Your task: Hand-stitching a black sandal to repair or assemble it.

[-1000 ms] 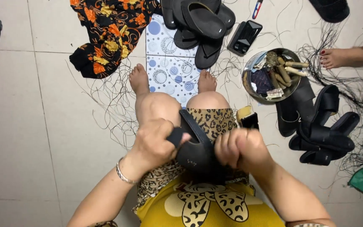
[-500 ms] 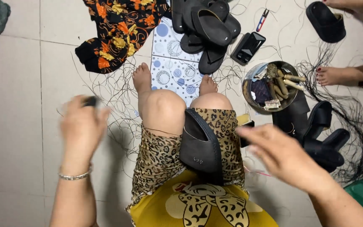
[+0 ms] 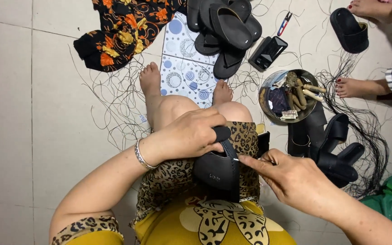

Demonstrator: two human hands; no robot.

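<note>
Person sat on the tiled floor (image 3: 32, 136), a black slipper (image 3: 218, 169) propped on edge on the lap, over the leopard-print skirt (image 3: 169, 181), likely so both hands could get at its strap. Left hand (image 3: 189, 136) was wrapped over the slipper's upper end, grip closed on it, thumb side pressing the strap down to steady it. Right hand (image 3: 296, 181) sat just beside the slipper, forefinger stretched to touch the strap edge; thumb and other fingers pinched together, maybe on a needle or thread, too small to tell. Silver bangle (image 3: 140, 155) on left wrist.

Slipper: matte black, thick sole, wide rounded strap with a pale line along its edge, small embossed mark on the strap, unreadable.

Around: pile of finished-looking black slippers (image 3: 225, 31) ahead by the patterned blue-and-white tile (image 3: 182, 72); round metal bowl (image 3: 289, 96) of odds and ends to the right; more black slippers (image 3: 332, 152) near right knee; loose black threads (image 3: 368, 136) strewn on floor; orange-flowered black cloth (image 3: 123, 27) upper left; small snips (image 3: 285, 22) and dark phone-like case (image 3: 268, 52) beyond. Another person's bare feet (image 3: 355, 87) at right edge.
</note>
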